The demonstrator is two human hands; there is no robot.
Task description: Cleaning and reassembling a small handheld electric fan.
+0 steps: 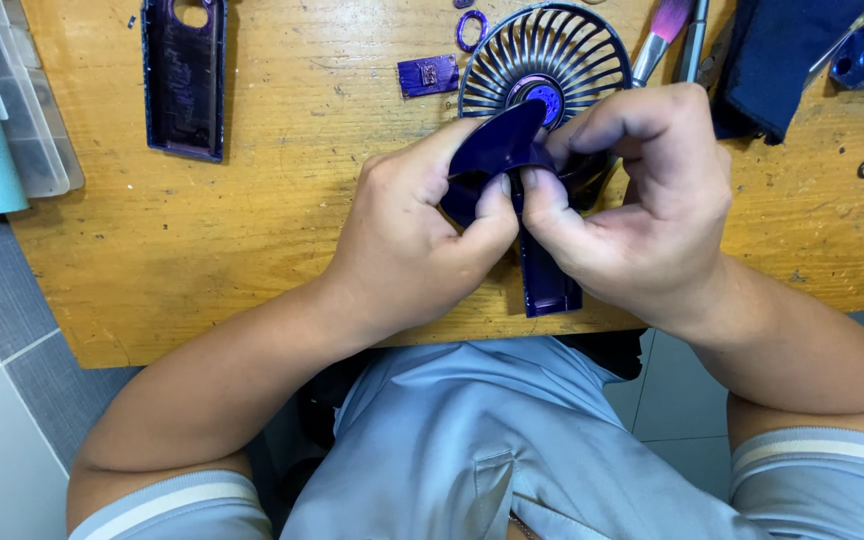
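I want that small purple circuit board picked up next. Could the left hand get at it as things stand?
Probably not right away: the left hand is pinching the purple fan blade together with the right hand. The small purple circuit board lies uncovered on the wooden table, so the path looks free.

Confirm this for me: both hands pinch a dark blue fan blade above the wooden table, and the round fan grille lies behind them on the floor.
Wrong in one respect. In the head view the left hand and right hand do pinch the dark blue fan blade, but the round fan grille lies on the wooden table, not the floor.
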